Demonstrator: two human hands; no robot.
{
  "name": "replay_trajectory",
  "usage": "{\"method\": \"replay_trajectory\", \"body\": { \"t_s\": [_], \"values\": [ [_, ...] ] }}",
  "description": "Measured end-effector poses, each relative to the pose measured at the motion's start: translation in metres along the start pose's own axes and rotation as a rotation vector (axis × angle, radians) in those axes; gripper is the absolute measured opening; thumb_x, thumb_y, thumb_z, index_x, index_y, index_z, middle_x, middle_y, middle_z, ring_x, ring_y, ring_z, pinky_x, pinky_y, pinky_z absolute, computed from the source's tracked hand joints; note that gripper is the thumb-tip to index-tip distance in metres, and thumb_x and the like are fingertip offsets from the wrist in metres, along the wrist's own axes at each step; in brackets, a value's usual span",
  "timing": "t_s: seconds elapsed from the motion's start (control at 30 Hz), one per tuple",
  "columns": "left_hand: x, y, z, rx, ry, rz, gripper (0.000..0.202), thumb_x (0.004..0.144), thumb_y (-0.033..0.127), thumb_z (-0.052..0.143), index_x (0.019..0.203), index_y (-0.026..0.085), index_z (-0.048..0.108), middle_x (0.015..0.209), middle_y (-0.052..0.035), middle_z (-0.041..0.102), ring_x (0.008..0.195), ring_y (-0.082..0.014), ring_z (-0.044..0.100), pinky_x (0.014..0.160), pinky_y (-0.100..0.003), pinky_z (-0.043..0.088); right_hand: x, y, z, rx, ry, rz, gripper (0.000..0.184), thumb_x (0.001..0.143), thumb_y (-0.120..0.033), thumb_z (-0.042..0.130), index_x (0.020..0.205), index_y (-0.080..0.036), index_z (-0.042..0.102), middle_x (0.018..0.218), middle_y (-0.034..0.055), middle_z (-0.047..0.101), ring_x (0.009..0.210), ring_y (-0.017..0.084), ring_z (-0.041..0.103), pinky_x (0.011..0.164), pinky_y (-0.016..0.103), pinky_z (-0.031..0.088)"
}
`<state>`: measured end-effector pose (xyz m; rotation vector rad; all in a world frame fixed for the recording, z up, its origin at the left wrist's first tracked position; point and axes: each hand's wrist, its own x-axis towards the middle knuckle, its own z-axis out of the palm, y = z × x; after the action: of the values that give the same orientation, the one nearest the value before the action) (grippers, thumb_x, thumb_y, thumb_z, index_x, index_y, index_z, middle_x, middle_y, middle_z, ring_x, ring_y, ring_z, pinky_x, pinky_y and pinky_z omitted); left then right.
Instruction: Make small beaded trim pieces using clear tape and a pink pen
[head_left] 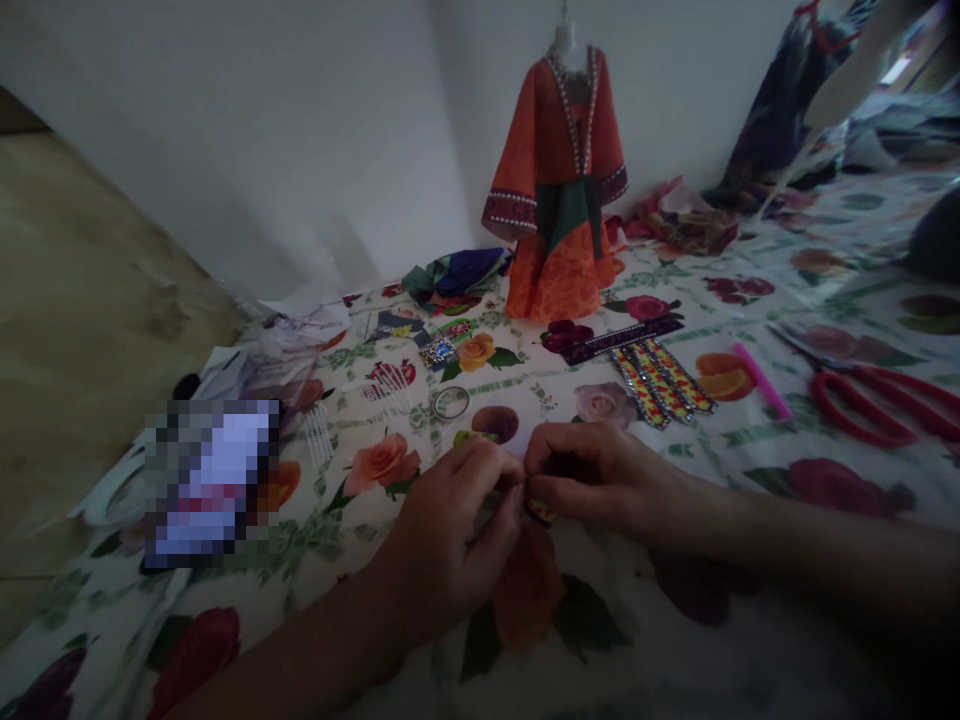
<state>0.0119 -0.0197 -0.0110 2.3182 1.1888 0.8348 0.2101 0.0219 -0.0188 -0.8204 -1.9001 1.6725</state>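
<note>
My left hand (459, 530) and my right hand (600, 480) meet just above the flowered tablecloth, thumb and fingertips pinched together. Below the right thumb shows a small yellowish strip with a dark edge (538, 513); most of it is hidden by my fingers. What exactly sits between the left fingertips is too small to tell. Beyond the hands lie yellow-and-red patterned strips with glittering edges (664, 380) and a dark beaded band (622, 338). A small ring-shaped roll (451, 402) rests a little past the left hand.
Red-handled scissors (862, 405) and a pink stick (761, 381) lie at the right. A small orange dress on a stand (559, 190) is by the wall. To the left are a phone with a blurred screen (214, 485), bead strips (319, 435) and plastic wrapping (300, 335).
</note>
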Motion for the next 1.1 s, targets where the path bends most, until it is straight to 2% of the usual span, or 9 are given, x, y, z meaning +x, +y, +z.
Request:
{"method": "replay_trajectory", "body": {
  "t_s": [0.3, 0.5, 0.8, 1.1],
  "values": [
    [0.0000, -0.0007, -0.0011, -0.030, 0.001, -0.014, 0.011, 0.091, 0.010, 0.049, 0.086, 0.020, 0.051, 0.079, 0.0004, 0.057, 0.072, -0.0135, 0.055, 0.062, -0.027, 0.040, 0.0001, -0.0010, -0.0007, -0.002, -0.013, 0.024, 0.005, 0.088, -0.017, 0.057, 0.083, -0.016, 0.058, 0.071, -0.0029, 0.053, 0.065, 0.011, 0.046, 0.056, 0.024, 0.036],
    [0.0003, -0.0001, -0.0016, -0.038, -0.003, -0.028, 0.012, 0.092, 0.010, 0.048, 0.086, 0.020, 0.051, 0.080, 0.0000, 0.057, 0.073, -0.0135, 0.055, 0.063, -0.027, 0.041, 0.0007, -0.0016, -0.0003, 0.008, -0.009, 0.037, 0.004, 0.088, -0.017, 0.057, 0.085, -0.016, 0.059, 0.075, -0.0011, 0.057, 0.067, 0.012, 0.048, 0.059, 0.024, 0.037],
    [-0.0005, 0.0014, -0.0013, 0.016, -0.016, 0.027, 0.012, 0.093, 0.009, 0.047, 0.089, 0.020, 0.050, 0.083, -0.0016, 0.056, 0.077, -0.0156, 0.055, 0.065, -0.030, 0.040, 0.0000, 0.0006, -0.0001, 0.008, -0.012, 0.005, 0.007, 0.089, -0.018, 0.058, 0.082, -0.018, 0.057, 0.071, -0.0033, 0.055, 0.064, 0.010, 0.048, 0.056, 0.022, 0.036],
    [-0.0013, 0.0023, -0.0005, -0.035, -0.014, -0.023, 0.013, 0.093, 0.010, 0.046, 0.085, 0.019, 0.050, 0.081, -0.0012, 0.056, 0.074, -0.0136, 0.054, 0.062, -0.028, 0.039, -0.0013, -0.0018, -0.0005, -0.006, -0.004, 0.016, 0.005, 0.087, -0.016, 0.057, 0.082, -0.018, 0.057, 0.070, -0.0030, 0.053, 0.064, 0.011, 0.046, 0.055, 0.023, 0.036]
  ]
}}
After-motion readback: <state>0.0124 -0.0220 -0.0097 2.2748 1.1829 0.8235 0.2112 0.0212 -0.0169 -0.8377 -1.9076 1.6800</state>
